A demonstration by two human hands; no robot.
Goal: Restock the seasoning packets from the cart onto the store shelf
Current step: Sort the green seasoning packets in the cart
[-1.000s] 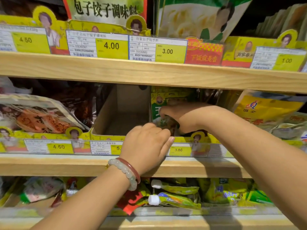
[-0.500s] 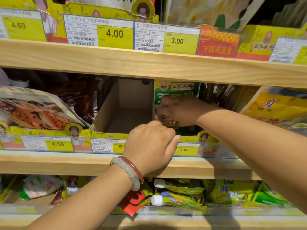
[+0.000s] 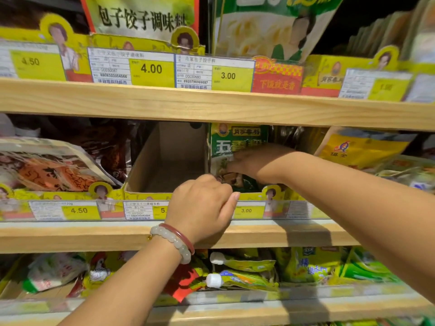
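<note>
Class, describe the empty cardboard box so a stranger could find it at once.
Find the middle wooden shelf. The cardboard box sits at its centre, left of the green packet the right hand touches. Unlike its stocked neighbours, it shows bare brown walls.

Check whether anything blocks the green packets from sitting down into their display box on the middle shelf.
Nothing visible does. The right hand holds the green seasoning packets already inside their box, right of the empty cardboard box. The left hand is at the box's front edge; whether it grips the edge cannot be told.

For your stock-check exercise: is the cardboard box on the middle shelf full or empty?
Empty: the cardboard box shows bare floor and walls, no packets.
</note>
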